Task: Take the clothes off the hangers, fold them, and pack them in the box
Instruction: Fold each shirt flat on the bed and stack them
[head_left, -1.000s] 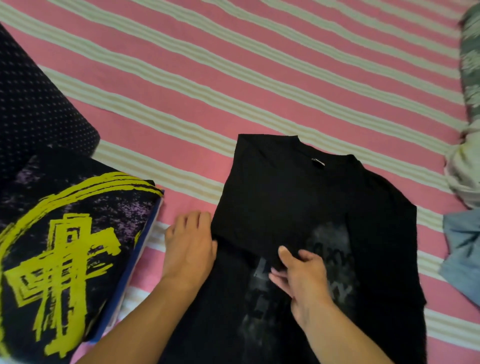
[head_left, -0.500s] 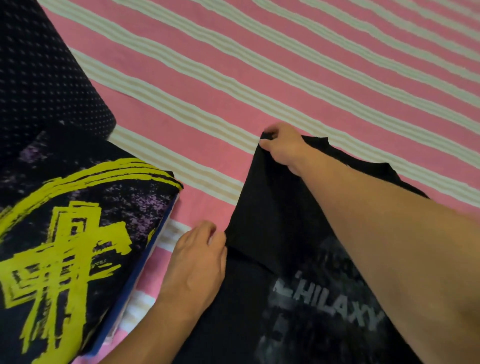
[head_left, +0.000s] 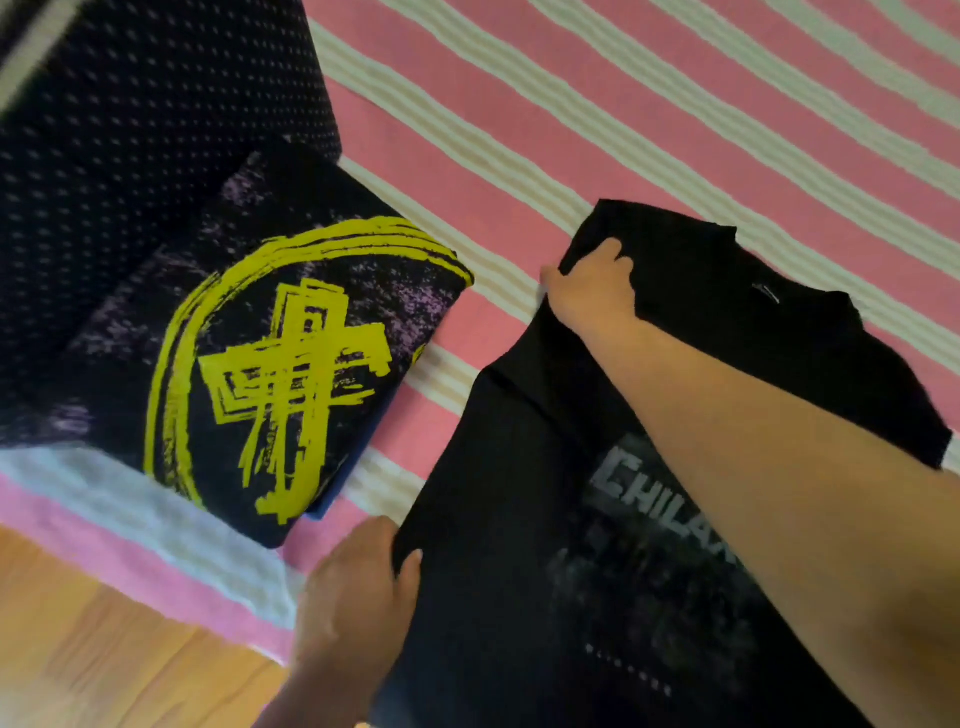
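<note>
With our right hand (head_left: 592, 291) pinching the black T-shirt (head_left: 519, 467) at its shoulder and our left hand (head_left: 358, 587) gripping its lower edge, we should fold that side straight, taut.

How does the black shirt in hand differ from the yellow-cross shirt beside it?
The black shirt has a grey print with pale lettering; the yellow-cross shirt has a bright yellow cross and ring. The black shirt is mid-fold, gripped by the left hand and right hand; the yellow-cross shirt lies folded and untouched. Both are dark and lie on the striped sheet.
</note>
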